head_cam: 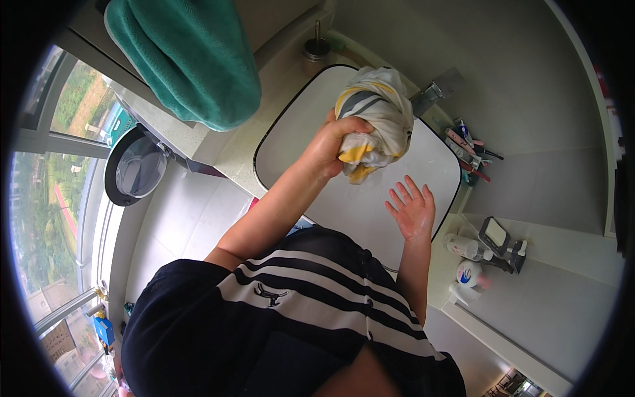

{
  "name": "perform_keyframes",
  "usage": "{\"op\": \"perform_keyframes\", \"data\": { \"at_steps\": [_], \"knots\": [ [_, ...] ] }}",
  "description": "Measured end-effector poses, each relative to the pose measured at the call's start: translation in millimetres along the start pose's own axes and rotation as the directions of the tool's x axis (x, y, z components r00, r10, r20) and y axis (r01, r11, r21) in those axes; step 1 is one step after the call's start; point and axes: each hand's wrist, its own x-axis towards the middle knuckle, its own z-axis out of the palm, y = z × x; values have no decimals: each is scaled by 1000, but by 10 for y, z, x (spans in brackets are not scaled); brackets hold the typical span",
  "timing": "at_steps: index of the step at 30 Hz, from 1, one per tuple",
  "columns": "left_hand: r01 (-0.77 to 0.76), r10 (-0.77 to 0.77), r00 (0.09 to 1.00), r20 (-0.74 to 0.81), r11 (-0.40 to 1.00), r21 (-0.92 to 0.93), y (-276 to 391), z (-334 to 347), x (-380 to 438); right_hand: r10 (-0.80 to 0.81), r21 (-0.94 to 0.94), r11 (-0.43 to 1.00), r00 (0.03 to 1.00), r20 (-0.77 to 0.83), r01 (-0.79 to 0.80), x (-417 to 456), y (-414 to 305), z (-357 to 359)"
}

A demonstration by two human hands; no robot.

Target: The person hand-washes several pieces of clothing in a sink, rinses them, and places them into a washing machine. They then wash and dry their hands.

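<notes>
My left hand grips a bunched-up cloth in white with yellow and grey stripes. It is held above the white basin, which has a dark rim. The folds hide most of my left fingers; the thumb lies across the near side of the bundle. Below and to the right of the cloth, my right hand is turned palm up over the basin. Its fingers are spread and hold nothing, and its skin looks wet. A metal faucet stands at the basin's back edge, right behind the cloth.
A green towel hangs at the upper left. Below it, a round appliance door stands ajar near the window. Several toothbrushes and tubes stand right of the faucet. A pump bottle and a white bottle line the right-hand counter.
</notes>
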Motion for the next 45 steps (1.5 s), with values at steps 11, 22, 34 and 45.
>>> {"op": "perform_keyframes", "data": {
  "at_steps": [11,22,34,45],
  "knots": [
    [4,-4,1000,-24,1000,-9,-18,12,-14,-11,-22,1000,1000,-13,10,-4,24,15],
    [-16,17,999,-39,999,33,-24,44,-36,6,-21,1000,1000,-16,-7,7,43,7],
    [1,0,1000,-24,999,36,-46,30,-27,37,5,999,999,12,-37,3,58,0],
    [7,-4,998,-58,999,47,-40,38,-39,36,-9,999,999,7,-36,12,100,3]
  ]
}}
